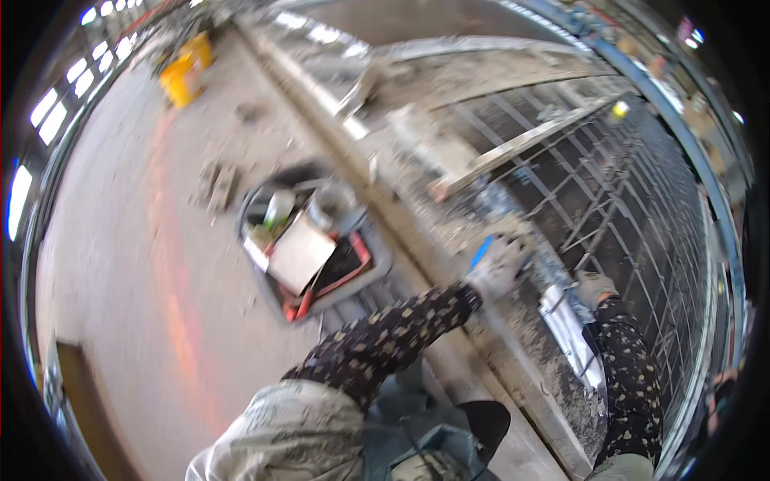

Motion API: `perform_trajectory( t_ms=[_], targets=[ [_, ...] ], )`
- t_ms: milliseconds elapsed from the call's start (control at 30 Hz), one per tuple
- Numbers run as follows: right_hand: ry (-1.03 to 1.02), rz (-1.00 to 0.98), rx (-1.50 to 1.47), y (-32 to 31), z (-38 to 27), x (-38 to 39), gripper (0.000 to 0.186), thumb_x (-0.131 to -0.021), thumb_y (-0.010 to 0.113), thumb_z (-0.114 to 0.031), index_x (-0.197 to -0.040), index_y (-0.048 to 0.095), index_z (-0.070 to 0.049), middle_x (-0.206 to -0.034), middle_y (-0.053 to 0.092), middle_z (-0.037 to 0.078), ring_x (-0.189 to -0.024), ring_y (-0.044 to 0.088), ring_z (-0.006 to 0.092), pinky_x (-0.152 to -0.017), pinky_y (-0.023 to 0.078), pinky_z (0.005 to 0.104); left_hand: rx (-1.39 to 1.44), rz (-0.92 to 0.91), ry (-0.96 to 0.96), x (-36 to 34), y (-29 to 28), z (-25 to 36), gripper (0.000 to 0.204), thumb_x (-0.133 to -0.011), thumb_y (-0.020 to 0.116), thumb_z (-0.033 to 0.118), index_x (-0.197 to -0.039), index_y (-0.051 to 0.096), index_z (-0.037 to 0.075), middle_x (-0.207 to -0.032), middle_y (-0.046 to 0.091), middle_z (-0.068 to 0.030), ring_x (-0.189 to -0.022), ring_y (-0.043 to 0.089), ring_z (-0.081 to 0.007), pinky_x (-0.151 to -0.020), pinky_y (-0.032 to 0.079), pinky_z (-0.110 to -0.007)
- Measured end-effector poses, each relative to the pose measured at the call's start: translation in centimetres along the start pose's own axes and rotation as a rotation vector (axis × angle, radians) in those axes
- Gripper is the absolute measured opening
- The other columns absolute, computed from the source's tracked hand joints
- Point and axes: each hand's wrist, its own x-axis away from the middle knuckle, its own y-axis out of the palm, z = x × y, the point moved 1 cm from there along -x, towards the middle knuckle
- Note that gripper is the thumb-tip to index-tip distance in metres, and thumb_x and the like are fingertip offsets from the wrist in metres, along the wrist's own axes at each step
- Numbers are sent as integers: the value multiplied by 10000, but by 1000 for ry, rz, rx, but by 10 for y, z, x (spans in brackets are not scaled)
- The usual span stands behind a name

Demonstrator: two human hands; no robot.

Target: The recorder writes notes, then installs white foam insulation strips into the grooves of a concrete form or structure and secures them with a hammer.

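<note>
Now the left hand (497,268) closes its grip round a blue-handled tool (481,251), handle pointing back-left; right hand (594,287) rests just beside on the rebar grid (634,208), grip unclear.

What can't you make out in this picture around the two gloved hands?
- Head view: the blue thing in the left hand is mostly hidden by the glove.
- Right hand: motion blur hides what it grips, if anything.
- Grey tub: its contents are blurred.
- Steel mesh: its far edge bends into the dark rim.
</note>
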Motion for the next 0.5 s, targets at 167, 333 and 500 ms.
perform_trajectory(
  t_ms=[167, 333, 500],
  targets=[
    [-29, 156, -30, 40, 17, -2, 385, -796, 556, -207, -1154, 510, -74, -1056, 628, 196, -990, 595, 363, -839, 467, 460, 39, 44, -10, -1, 12, -9, 276, -749, 618, 240, -973, 607, 80, -1012, 580, -135, -1013, 531, -309, -868, 424, -423],
    [-11, 92, 36, 23, 8, -3, 475, -800, 533, -218, -1245, 507, -54, -1091, 619, 208, -986, 601, 366, -876, 460, 445, -10, 73, -19, 2, 8, -9, 283, -731, 631, 248, -963, 616, 85, -1000, 578, -125, -1037, 526, -294, -886, 414, -422],
    [142, 109, 111, 23, -24, 0, 430, -806, 535, -214, -1201, 516, -45, -1028, 641, 206, -942, 619, 365, -825, 483, 454, 25, 6, -64, 11, 6, -14, 319, -733, 642, 279, -984, 616, 84, -1019, 577, -143, -1032, 529, -312, -915, 394, -423]
  ],
)
